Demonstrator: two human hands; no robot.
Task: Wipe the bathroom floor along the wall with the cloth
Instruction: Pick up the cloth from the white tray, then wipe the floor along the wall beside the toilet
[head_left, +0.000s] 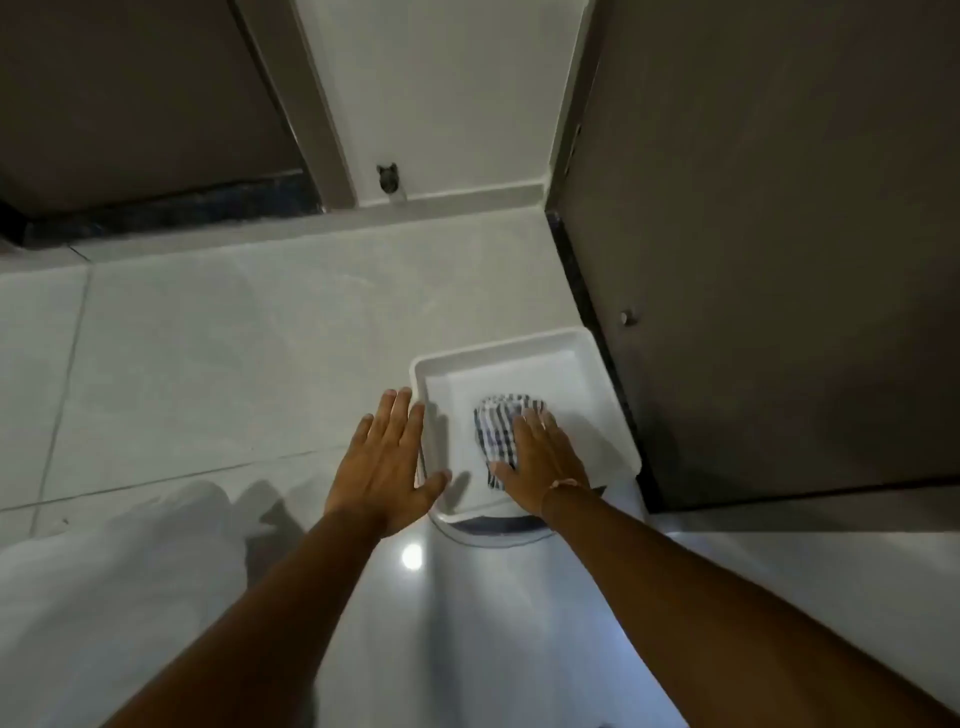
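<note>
Head camera view, looking down at two bare hands reaching toward a white tray on a pale tiled floor.

A checked cloth (497, 439) lies bunched inside the tray (592, 364), which sits on the floor (208, 364) just beside a dark door (779, 260). The right hand (545, 462) rests flat on the cloth's near side, fingers spread, not pinching it. The left hand (387, 462) is open too, fingers together, its thumb side touching the tray's left rim, apart from the cloth. A white wall (441, 104) meets the floor beyond.
</note>
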